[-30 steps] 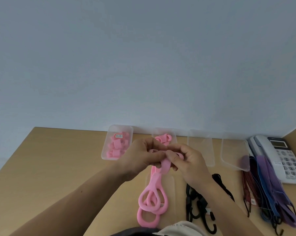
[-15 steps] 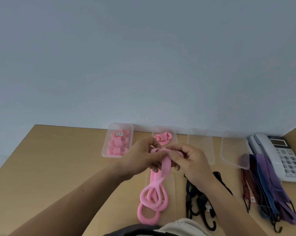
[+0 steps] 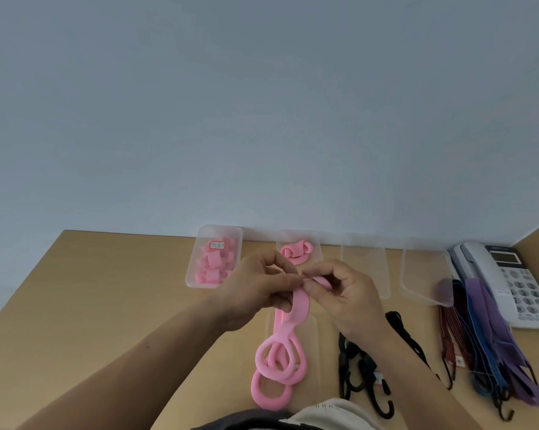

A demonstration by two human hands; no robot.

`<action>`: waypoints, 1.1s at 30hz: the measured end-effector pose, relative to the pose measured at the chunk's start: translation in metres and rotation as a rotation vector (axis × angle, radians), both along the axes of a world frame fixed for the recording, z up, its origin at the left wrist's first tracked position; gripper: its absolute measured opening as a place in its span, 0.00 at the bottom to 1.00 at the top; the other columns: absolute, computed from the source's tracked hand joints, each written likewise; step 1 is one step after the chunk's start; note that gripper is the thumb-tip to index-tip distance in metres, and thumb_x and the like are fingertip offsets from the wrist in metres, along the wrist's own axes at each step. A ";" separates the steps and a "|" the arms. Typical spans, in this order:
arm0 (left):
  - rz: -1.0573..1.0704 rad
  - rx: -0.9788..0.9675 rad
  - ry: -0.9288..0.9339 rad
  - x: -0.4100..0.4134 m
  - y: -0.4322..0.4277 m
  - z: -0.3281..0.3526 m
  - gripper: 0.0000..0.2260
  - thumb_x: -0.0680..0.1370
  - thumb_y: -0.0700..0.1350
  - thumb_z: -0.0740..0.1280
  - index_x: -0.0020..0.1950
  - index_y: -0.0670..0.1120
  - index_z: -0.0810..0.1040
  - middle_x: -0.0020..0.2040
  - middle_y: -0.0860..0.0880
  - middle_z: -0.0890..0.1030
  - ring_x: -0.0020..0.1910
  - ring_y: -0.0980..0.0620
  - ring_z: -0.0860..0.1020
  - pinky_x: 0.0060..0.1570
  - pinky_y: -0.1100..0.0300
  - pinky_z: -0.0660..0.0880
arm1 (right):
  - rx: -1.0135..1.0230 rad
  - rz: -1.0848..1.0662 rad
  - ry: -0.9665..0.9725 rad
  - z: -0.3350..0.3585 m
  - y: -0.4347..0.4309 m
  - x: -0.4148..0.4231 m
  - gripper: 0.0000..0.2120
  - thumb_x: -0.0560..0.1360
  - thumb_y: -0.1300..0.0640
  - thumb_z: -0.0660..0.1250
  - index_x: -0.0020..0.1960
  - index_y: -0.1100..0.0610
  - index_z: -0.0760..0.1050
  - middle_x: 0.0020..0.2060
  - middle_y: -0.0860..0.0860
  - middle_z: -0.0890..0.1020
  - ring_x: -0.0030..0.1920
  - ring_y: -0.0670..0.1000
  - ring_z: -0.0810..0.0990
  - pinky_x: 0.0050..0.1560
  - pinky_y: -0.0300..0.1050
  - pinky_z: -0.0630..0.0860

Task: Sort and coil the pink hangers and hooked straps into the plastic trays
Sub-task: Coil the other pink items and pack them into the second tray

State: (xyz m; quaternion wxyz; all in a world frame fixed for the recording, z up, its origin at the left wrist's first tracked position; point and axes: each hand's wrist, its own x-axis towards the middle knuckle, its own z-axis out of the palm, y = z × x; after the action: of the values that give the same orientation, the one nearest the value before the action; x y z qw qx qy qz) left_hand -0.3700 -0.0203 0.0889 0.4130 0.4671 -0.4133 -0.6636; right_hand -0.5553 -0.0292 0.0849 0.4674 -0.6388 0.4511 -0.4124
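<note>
Fingers (image 3: 286,279) of the left hand (image 3: 252,290) and right hand (image 3: 352,293) pinch the pink hanger (image 3: 301,305) by its top end, now drawn slightly apart. Coiling is judged under way. Its rings lie low over the worktop (image 3: 106,305), well short of the tray (image 3: 315,240) holding one coil.

Both bare forearms reach in from below and converge. The left grip (image 3: 259,288) and right grip (image 3: 350,294) meet fingertip to fingertip, fingers curled, each pinching the strap (image 3: 301,307) between them.
</note>
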 end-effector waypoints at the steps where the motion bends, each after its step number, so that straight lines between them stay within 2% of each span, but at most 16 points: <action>1: 0.007 -0.023 -0.001 0.000 0.001 0.000 0.05 0.75 0.36 0.73 0.44 0.40 0.77 0.38 0.39 0.82 0.35 0.45 0.80 0.35 0.58 0.78 | 0.040 0.002 -0.039 0.000 0.000 0.000 0.09 0.72 0.68 0.73 0.48 0.56 0.82 0.42 0.50 0.85 0.44 0.47 0.84 0.45 0.37 0.79; 6: 0.046 -0.205 -0.117 -0.001 0.002 -0.001 0.07 0.73 0.35 0.74 0.43 0.41 0.77 0.37 0.42 0.82 0.35 0.45 0.81 0.36 0.56 0.79 | 0.192 0.064 -0.238 0.000 0.001 -0.001 0.08 0.74 0.65 0.70 0.52 0.61 0.80 0.35 0.52 0.80 0.34 0.46 0.79 0.38 0.38 0.76; 10: 0.101 -0.285 -0.212 -0.002 0.005 -0.003 0.07 0.73 0.35 0.75 0.43 0.44 0.78 0.37 0.44 0.81 0.34 0.46 0.80 0.39 0.50 0.79 | 0.211 0.022 -0.204 -0.001 0.001 0.001 0.05 0.74 0.61 0.70 0.49 0.59 0.81 0.34 0.54 0.82 0.32 0.48 0.79 0.33 0.39 0.75; 13: 0.103 -0.310 -0.242 -0.005 0.009 -0.003 0.08 0.73 0.34 0.74 0.44 0.45 0.79 0.38 0.42 0.80 0.36 0.45 0.80 0.42 0.43 0.79 | 0.192 0.021 -0.179 -0.004 0.002 -0.001 0.04 0.75 0.62 0.71 0.49 0.57 0.82 0.34 0.54 0.83 0.33 0.49 0.80 0.33 0.38 0.75; 15: 0.090 -0.281 -0.240 -0.005 0.010 -0.001 0.09 0.73 0.35 0.74 0.50 0.43 0.78 0.40 0.38 0.81 0.37 0.44 0.80 0.42 0.45 0.79 | 0.154 0.022 -0.187 -0.005 0.003 -0.002 0.04 0.75 0.64 0.70 0.48 0.57 0.82 0.33 0.52 0.82 0.33 0.49 0.79 0.34 0.39 0.75; 17: 0.064 -0.216 -0.236 -0.005 0.010 0.001 0.12 0.74 0.37 0.74 0.54 0.42 0.76 0.40 0.40 0.83 0.34 0.46 0.81 0.38 0.53 0.80 | 0.115 0.022 -0.193 -0.005 0.004 -0.002 0.04 0.75 0.65 0.70 0.47 0.58 0.81 0.32 0.49 0.81 0.33 0.46 0.78 0.34 0.37 0.74; 20: 0.009 -0.177 -0.248 -0.004 0.011 0.005 0.06 0.75 0.37 0.72 0.49 0.42 0.77 0.38 0.44 0.84 0.31 0.51 0.81 0.32 0.60 0.78 | 0.066 0.021 -0.169 -0.004 0.006 -0.002 0.05 0.74 0.67 0.70 0.47 0.58 0.80 0.32 0.45 0.81 0.33 0.43 0.77 0.35 0.34 0.74; 24: -0.044 -0.090 -0.153 -0.001 0.010 0.007 0.06 0.75 0.36 0.73 0.48 0.41 0.77 0.39 0.42 0.84 0.34 0.47 0.80 0.34 0.59 0.78 | 0.023 0.024 -0.129 -0.003 0.009 -0.003 0.07 0.73 0.67 0.71 0.46 0.57 0.80 0.33 0.44 0.79 0.34 0.44 0.77 0.38 0.37 0.76; 28: -0.059 -0.002 -0.039 -0.004 0.012 0.008 0.10 0.72 0.41 0.75 0.49 0.41 0.78 0.41 0.39 0.83 0.40 0.42 0.78 0.38 0.56 0.79 | -0.024 0.013 -0.098 -0.004 0.010 -0.005 0.12 0.73 0.65 0.73 0.45 0.47 0.82 0.36 0.46 0.81 0.38 0.47 0.80 0.43 0.42 0.80; 32: 0.006 0.012 -0.008 -0.008 0.011 0.006 0.04 0.75 0.39 0.73 0.47 0.40 0.79 0.39 0.39 0.81 0.38 0.43 0.78 0.37 0.56 0.78 | -0.053 0.022 -0.088 -0.004 0.011 -0.004 0.17 0.72 0.65 0.73 0.45 0.42 0.82 0.37 0.45 0.81 0.39 0.45 0.80 0.45 0.40 0.80; 33: 0.015 0.011 0.008 -0.008 0.011 0.006 0.04 0.75 0.38 0.72 0.47 0.40 0.79 0.39 0.38 0.81 0.38 0.42 0.78 0.38 0.55 0.79 | -0.053 0.023 -0.089 -0.004 0.010 -0.004 0.17 0.72 0.66 0.73 0.44 0.42 0.82 0.38 0.47 0.82 0.40 0.48 0.81 0.45 0.42 0.80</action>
State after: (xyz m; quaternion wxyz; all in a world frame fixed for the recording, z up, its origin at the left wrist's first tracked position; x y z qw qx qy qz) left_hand -0.3785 -0.0088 0.0953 0.4170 0.4699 -0.4047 -0.6645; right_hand -0.5593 -0.0187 0.0814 0.4745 -0.6371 0.4114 -0.4469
